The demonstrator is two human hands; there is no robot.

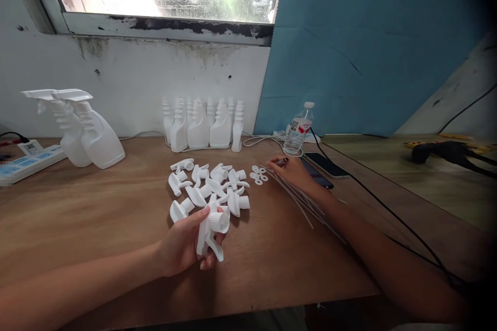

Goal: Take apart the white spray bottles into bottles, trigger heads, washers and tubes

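- The left hand (182, 245) lies palm up low on the worktop (97, 207). Its grip is closed around a white trigger sprayer head (212, 230), a smooth moulded plastic piece with a round threaded collar at the top and a curved lever hanging below.
- At 12 o'clock from that head, just beside it, is a loose pile of sprayer heads (209, 186), all the same glossy white.
- The right hand (295, 173) reaches out at 2 o'clock, with its fingers stretched over the far ends of a fan of thin dip tubes (298, 199). I cannot tell whether its grip closes on anything.
- Small flat white washers (259, 176) lie just beyond its fingertips, at 9 o'clock from the hand.
- The worktop is brown wood with a visible grain.
- A row of ribbed-neck bottles (204, 124) stands against the wall at 12 o'clock.
- Two capped spray bottles (85, 129) lean at 10 o'clock, next to a power strip (27, 160).
- A clear water bottle (298, 132), a dark phone (326, 164) and a black cable (388, 212) crowd the right arm's side.
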